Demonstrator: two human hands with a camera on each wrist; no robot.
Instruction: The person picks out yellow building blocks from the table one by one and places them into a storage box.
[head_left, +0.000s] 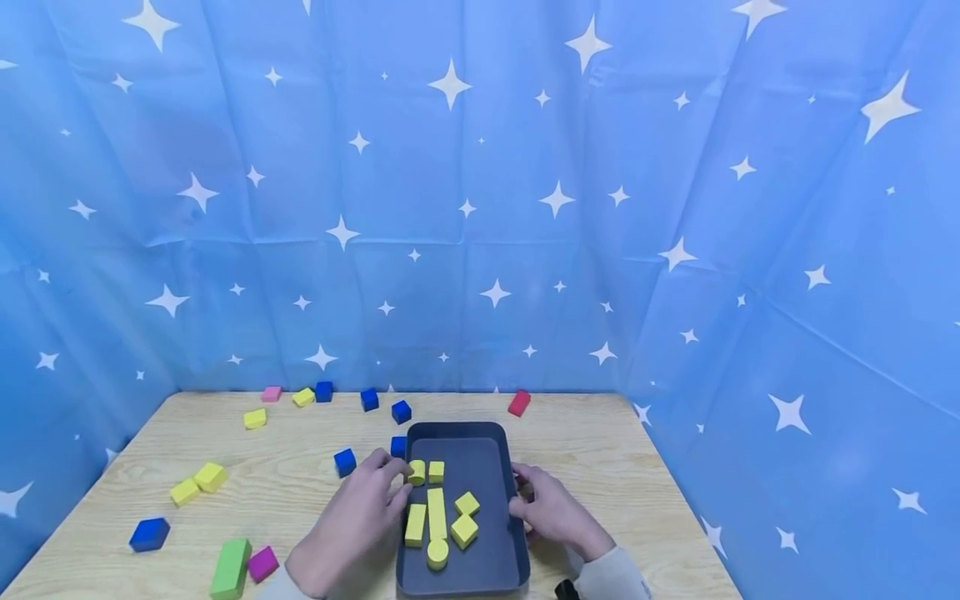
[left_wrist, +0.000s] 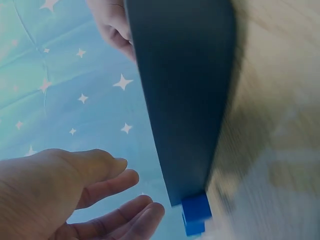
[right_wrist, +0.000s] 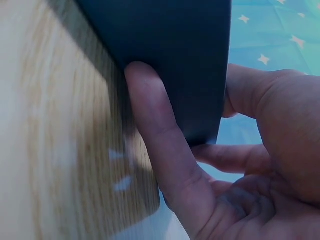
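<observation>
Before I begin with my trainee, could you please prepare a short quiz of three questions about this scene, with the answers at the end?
1. Which colour are the blocks inside the tray?
a) blue
b) yellow
c) pink
2. True or false: the red block lies on the table, outside the tray.
3. Which of the two hands grips the tray?

Key: 1. b; 2. true; 3. the right hand.
</observation>
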